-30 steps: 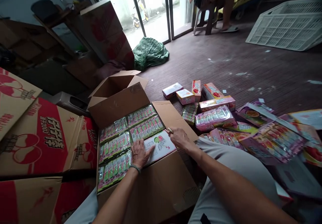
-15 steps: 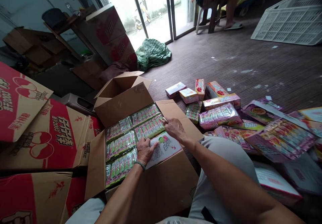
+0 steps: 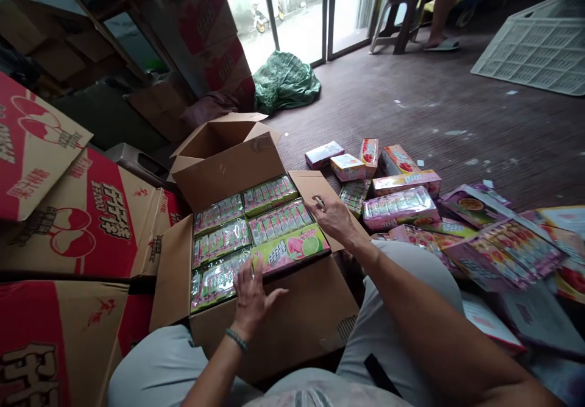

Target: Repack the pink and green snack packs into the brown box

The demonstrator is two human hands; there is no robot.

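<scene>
An open cardboard carton (image 3: 283,309) stands before me, packed with several candy packs (image 3: 223,236) in clear wrap and green and pink print. At its near right sits a green candy box (image 3: 287,250), its pink and lime picture facing up. My left hand (image 3: 251,291) is open, fingers spread, over the carton's near edge beside that box; whether it touches is unclear. Above the carton's right flap, my right hand (image 3: 336,219) is closed on a small pale slim object (image 3: 319,201), too small to name.
Red and brown cartons (image 3: 105,212) are stacked at my left. Behind the packed carton stands another open carton (image 3: 223,142). Several loose candy boxes (image 3: 400,206) lie on the floor at right. Farther off are a green sack (image 3: 287,81), a white crate (image 3: 534,47) and a seated person's leg (image 3: 441,17).
The near-right candy box showed a white face; now its green picture side faces up, lower in the carton. My left hand has drawn back and opened; my right hand has moved right.
</scene>
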